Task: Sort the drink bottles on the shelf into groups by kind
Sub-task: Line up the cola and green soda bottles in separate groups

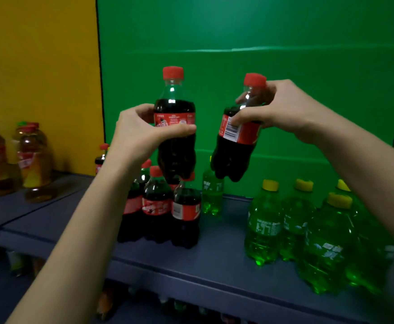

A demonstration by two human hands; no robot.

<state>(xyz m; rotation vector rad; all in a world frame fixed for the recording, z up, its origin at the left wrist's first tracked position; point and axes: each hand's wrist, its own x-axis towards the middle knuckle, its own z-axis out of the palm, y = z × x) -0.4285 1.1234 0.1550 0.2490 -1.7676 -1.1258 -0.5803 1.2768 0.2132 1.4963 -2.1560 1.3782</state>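
Observation:
My left hand [139,132] grips a red-capped cola bottle [176,146] around its label, held upright above the shelf. My right hand [277,111] grips a second cola bottle [233,150] at its shoulder and label; this one tilts, its base toward the left. Below the left bottle stands a cluster of several cola bottles [161,206] on the blue shelf [214,256]. A single green soda bottle [212,192] stands behind them. Several green soda bottles with yellow caps [308,230] are grouped at the right.
Amber tea bottles [34,160] with red labels stand on the adjoining shelf at the left, before a yellow panel. A green back panel [261,43] closes the shelf behind. More bottles show dimly on a lower shelf [144,300].

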